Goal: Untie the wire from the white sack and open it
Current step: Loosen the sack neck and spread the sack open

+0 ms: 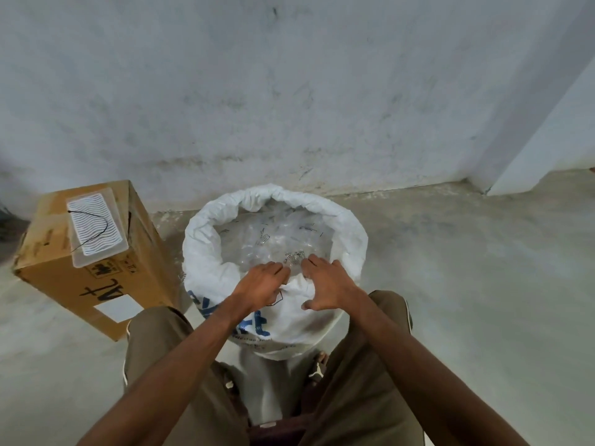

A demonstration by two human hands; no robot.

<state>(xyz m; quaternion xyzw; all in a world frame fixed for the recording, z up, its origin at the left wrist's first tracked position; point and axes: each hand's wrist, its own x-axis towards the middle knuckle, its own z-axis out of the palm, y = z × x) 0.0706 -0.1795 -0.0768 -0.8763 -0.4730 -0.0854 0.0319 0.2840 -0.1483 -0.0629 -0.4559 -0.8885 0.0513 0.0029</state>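
The white sack (206, 243) with blue print stands on the floor between my knees. Its mouth is wide open and its rim is rolled down into a thick collar. Inside lies clear plastic packaging (273, 239). My left hand (260, 284) and my right hand (325, 281) both rest on the near part of the rim, fingers curled over the sack's edge and gripping it. A thin black wire (96, 231) lies loose on a clear plastic tray (95, 228) on top of the cardboard box, apart from the sack.
A brown cardboard box (93, 278) stands to the left of the sack, close to my left knee. A stained grey wall runs behind the sack. Bare concrete floor stretches to the right, up to a wall corner (483, 188).
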